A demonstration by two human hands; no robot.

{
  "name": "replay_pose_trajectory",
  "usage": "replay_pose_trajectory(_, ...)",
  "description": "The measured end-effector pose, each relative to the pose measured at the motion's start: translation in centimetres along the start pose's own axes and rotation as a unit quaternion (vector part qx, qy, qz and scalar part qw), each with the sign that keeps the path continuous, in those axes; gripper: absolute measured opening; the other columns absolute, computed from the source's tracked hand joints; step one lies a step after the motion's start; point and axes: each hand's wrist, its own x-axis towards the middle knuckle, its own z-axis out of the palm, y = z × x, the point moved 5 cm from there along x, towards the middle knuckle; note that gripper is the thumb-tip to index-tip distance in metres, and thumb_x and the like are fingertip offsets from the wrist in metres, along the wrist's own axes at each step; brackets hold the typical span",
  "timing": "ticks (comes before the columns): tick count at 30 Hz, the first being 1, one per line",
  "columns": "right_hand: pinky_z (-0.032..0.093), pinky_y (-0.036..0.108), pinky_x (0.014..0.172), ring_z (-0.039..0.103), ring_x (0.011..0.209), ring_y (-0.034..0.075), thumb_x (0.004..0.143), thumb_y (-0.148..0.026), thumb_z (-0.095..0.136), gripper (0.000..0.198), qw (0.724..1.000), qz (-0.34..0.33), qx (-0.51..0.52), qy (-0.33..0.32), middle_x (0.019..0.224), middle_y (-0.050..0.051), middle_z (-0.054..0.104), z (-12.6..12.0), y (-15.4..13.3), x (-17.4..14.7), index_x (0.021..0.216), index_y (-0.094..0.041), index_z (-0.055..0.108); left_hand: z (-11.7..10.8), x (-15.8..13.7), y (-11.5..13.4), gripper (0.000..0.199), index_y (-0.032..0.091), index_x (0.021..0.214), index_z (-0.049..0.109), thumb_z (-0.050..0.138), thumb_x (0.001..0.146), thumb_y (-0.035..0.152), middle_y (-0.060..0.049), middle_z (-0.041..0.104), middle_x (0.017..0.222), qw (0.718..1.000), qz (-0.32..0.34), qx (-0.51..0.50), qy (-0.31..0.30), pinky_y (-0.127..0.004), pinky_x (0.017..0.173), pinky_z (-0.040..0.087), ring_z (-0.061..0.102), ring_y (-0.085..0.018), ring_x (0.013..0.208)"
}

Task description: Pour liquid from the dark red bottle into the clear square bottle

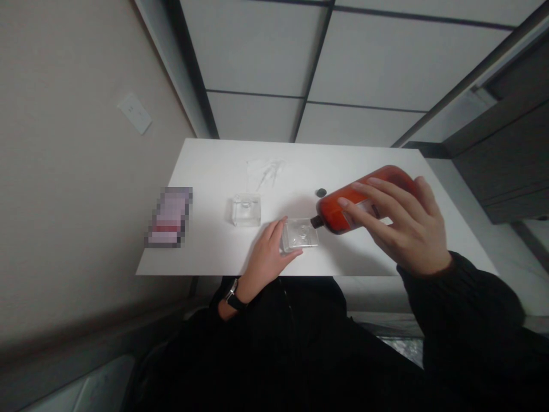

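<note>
My right hand is wrapped round a large orange-red bottle with a label. The bottle is tipped to the left, its dark neck just at the right edge of a clear square glass container. Whether liquid is flowing cannot be made out. At the container's left side, my left hand grips it, thumb at the near edge and fingers at the far one. A second clear square container stands to the left, apart from both hands. Behind the bottle's neck lies a small dark round cap.
Toward the back of the white table lies a clear, thin item, perhaps plastic. A blurred-out pinkish box-like object is at the left edge. A wall with a socket rises on the left, and white panels stand behind.
</note>
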Motion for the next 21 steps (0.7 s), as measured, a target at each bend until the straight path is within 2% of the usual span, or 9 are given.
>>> replay_pose_trajectory(8, 0.051, 0.051, 0.114, 0.070, 0.132, 0.027, 0.098, 0.000, 0.062, 0.074, 1.000, -0.016, -0.002, -0.006, 0.147, 0.008, 0.072, -0.16, -0.24, 0.84, 0.161, -0.034, 0.044, -0.04, -0.03, 0.07, 0.078, 0.022, 0.154, 0.043, 0.086, 0.090, 0.032, -0.015, 0.060, 0.148, 1.000, -0.002, -0.004, -0.001, -0.051, 0.120, 0.051, 0.060, -0.032, 0.139)
replay_pose_trajectory(17, 0.052, 0.055, 0.116, 0.069, 0.135, 0.029, 0.099, 0.000, 0.059, 0.084, 0.998, -0.008, 0.036, -0.041, 0.155, 0.007, 0.066, 0.13, -0.22, 0.69, 0.168, -0.041, 0.032, -0.17, 0.01, 0.26, 0.079, 0.025, 0.155, 0.042, 0.086, 0.090, 0.032, -0.015, 0.060, 0.149, 1.000, -0.002, -0.014, 0.002, -0.054, 0.120, 0.051, 0.060, -0.033, 0.139)
replay_pose_trajectory(21, 0.051, 0.054, 0.118, 0.068, 0.136, 0.029, 0.100, 0.000, 0.059, 0.082, 0.998, -0.015, 0.045, -0.037, 0.155, 0.007, 0.066, 0.11, -0.27, 0.81, 0.167, -0.039, 0.034, -0.12, 0.03, 0.23, 0.079, 0.024, 0.156, 0.042, 0.085, 0.090, 0.033, -0.015, 0.060, 0.148, 1.000, 0.000, -0.009, 0.000, -0.053, 0.120, 0.051, 0.061, -0.033, 0.138)
